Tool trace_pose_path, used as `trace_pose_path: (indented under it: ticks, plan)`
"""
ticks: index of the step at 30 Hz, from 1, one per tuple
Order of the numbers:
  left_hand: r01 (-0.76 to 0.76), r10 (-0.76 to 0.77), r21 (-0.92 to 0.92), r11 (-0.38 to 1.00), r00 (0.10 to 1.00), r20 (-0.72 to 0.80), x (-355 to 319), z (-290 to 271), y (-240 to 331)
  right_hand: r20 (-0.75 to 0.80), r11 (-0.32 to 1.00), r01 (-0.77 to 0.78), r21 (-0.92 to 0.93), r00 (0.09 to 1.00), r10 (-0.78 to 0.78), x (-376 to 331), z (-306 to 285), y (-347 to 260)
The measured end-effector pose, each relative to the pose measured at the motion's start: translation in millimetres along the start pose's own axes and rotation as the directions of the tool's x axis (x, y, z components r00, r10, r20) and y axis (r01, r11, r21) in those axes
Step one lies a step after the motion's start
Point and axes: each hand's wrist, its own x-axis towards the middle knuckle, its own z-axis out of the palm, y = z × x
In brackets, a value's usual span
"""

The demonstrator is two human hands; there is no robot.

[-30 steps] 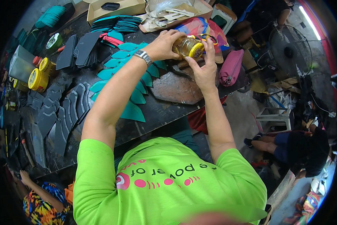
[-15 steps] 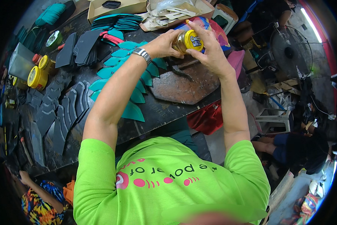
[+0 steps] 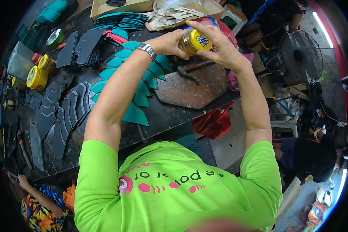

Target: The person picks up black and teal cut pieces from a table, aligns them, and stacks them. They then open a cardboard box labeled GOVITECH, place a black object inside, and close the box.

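My left hand (image 3: 174, 43), with a metal watch on its wrist, is wrapped round a small clear jar (image 3: 186, 43) with a yellow lid (image 3: 201, 40). The jar lies tilted on its side in the air, its lid toward the right. My right hand (image 3: 222, 46) reaches round the lid, thumb at its lower edge and fingers along its upper edge. How firmly those fingers press is hard to see. Below the jar, a worn brown board (image 3: 195, 91) lies on the dark table, with a dark hooked tool (image 3: 188, 75) on it.
Teal leaf-shaped pieces (image 3: 137, 112) are fanned out left of the board, with dark cut pieces (image 3: 67, 112) beyond. Yellow-lidded tubs (image 3: 37, 78) stand far left. Open boxes (image 3: 121, 11) line the back. A fan (image 3: 301, 54) stands at right; other people are at both sides.
My right hand has turned on the lid, its forearm and elbow swinging outward to the right. The left hand still holds the jar in nearly the same place.
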Motion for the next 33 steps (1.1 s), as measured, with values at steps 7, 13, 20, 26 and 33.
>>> trace_pose_path:
  ticks: [7, 13, 20, 26, 33]
  plan:
    - [0.086, -0.085, 0.026, 0.996, 0.996, -0.030, -0.2, 3.6, -1.7, 0.058, 0.998, -0.056, -0.035, 0.997, 0.058, 9.1, -0.3, 8.1]
    - [0.110, -0.117, -0.123, 0.986, 0.992, -0.050, 3.7, 9.1, -5.2, -0.197, 0.932, 0.165, -0.322, 0.952, -0.236, 24.8, 37.3, 30.8]
    - [0.099, -0.128, -0.124, 0.987, 0.958, -0.258, -2.8, 25.9, -12.0, -0.365, 0.882, -0.144, -0.449, 0.930, -0.034, 30.5, 69.4, 30.3]
    - [0.040, -0.057, -0.060, 0.997, 0.945, -0.323, -1.4, 26.1, -19.6, -0.469, 0.762, -0.434, -0.481, 0.861, 0.195, 49.4, 89.9, 21.5]
    - [0.138, -0.221, -0.251, 0.958, 0.913, -0.342, -10.3, 21.8, -10.5, -0.593, 0.982, -0.111, 0.154, 0.784, 0.181, 42.0, 49.8, 33.0]
